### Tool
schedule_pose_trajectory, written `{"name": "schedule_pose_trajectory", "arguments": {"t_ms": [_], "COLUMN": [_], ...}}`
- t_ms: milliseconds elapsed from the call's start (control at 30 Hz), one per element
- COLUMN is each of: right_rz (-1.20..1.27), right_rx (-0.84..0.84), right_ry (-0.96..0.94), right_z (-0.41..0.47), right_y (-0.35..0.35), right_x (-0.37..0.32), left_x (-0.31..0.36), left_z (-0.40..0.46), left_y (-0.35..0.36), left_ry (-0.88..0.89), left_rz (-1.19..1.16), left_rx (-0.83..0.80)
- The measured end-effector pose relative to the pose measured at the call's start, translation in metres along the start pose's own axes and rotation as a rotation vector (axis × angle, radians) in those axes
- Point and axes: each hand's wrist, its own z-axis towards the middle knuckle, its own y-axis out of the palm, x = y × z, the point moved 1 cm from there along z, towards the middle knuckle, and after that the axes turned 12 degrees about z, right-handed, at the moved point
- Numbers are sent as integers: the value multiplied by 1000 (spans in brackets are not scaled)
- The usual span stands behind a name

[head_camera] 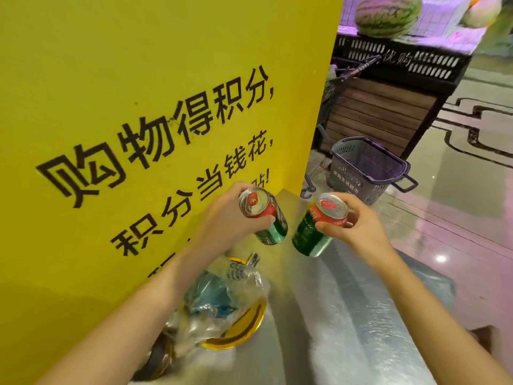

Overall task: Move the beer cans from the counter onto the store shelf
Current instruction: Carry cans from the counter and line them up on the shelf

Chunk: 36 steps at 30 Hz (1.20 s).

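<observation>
My left hand (226, 215) grips a green beer can with a red top (265, 218), tilted, held in the air above the metal counter (333, 315). A little to its right, my right hand (358, 222) holds a second green and red beer can (319, 226) by its upper rim, also tilted. The two cans hang side by side, a small gap between them. No store shelf is in view.
A big yellow sign board (138, 107) with black characters stands close on the left. A clear plastic bag over a yellow round tray (238, 326) lies on the counter. A grey shopping basket (369, 168) sits on the floor ahead; a watermelon (388, 15) tops a display stand.
</observation>
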Motion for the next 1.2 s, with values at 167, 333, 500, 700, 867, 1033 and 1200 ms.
{"name": "schedule_pose_trajectory", "arguments": {"t_ms": [167,333,500,700,867,1033,1200], "right_rz": [104,209,249,329,369,428,498], "right_rx": [-132,-298,-455,-729,-1004,-1284,-1588], "right_ry": [-142,-223,-277,-317,-318,-344,-266], "right_z": [-42,-83,-141,-246,-351,-448,-541], "right_y": [45,116,204,330,440,531,611], "right_x": [-63,-110,-138,-167,-188,-192,-198], "left_x": [-3,-30,-68,-110,-135,-140,-136], "left_z": [-81,-178,-293,-465,-620,-758,-869], "left_y": [-68,-131,-188,-247,-276,-283,-285], "left_ry": [-65,-92,-135,-269,-481,-690,-935], "left_rz": [-214,-323,-299,-242,-177,-59,52], "left_rx": [143,331,514,702,897,1076,1260]}}
